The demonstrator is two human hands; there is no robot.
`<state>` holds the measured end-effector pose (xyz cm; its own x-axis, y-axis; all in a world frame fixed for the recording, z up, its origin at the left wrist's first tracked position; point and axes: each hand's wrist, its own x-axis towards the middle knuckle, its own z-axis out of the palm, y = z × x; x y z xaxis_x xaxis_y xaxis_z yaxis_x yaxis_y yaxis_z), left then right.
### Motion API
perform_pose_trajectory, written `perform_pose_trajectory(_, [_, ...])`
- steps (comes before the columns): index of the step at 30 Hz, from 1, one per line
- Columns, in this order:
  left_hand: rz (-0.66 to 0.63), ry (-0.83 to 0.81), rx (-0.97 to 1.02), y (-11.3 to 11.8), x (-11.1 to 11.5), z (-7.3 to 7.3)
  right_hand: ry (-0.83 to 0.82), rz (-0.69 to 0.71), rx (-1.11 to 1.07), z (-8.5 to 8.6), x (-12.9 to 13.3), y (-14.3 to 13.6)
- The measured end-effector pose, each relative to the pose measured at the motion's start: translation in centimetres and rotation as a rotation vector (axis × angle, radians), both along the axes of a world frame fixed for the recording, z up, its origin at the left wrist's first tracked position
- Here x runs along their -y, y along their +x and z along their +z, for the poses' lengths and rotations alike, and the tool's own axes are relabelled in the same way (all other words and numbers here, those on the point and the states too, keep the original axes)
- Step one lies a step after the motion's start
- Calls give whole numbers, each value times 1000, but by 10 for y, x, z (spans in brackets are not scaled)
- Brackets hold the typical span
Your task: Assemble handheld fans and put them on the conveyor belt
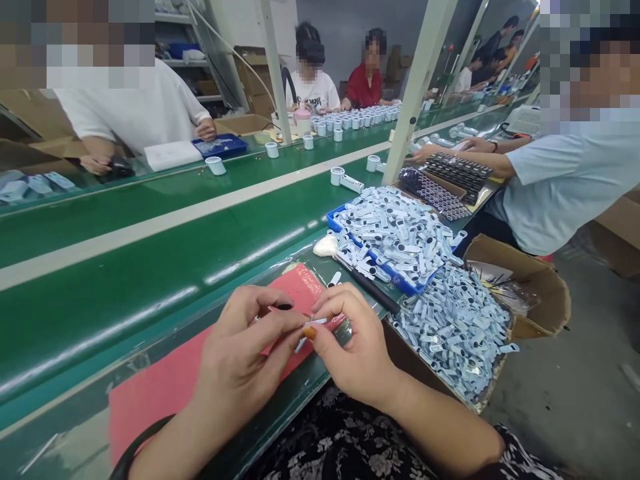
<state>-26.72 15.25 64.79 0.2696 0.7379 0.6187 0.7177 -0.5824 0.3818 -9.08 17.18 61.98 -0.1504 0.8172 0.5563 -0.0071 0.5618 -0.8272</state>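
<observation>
Over a pink sheet [160, 400] on the bench, my left hand [245, 353] and my right hand [357, 353] meet fingertip to fingertip. Between them is a small light-blue plastic piece [316, 323], pinched from both sides and largely covered by the fingers. A dark oval spot [285, 307] shows by the left fingers; I cannot tell whether it belongs to the piece. Just beyond my right hand lies another light-blue piece [335, 279]. To the right rests a black-handled tool [373, 290], its thin metal end near a white lump [326, 246].
A blue tray [413, 288] heaped with similar pieces stands right, above a box of more pieces [455, 327]. A green conveyor [150, 257] carries several white-blue round-headed parts [216, 166]. A post [417, 93] rises beyond the tray. Co-workers sit across and to the right.
</observation>
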Motion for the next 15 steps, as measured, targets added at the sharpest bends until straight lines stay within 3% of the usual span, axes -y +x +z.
perform_pose_trajectory(3, [9,-23,34,0,2,-1,-48,79,-43,1,0,1])
perform_pose_trajectory(8, [-11,-244,264,-1,-1,-6,-176,183,-80,3,-7,9])
perform_pose_trajectory(12, [10,-395,474,-2,-10,-14,-232,195,-34,-2,-14,12])
perform_pose_trajectory(15, [82,-374,550,-4,-3,-19,-293,151,1,-17,-5,14])
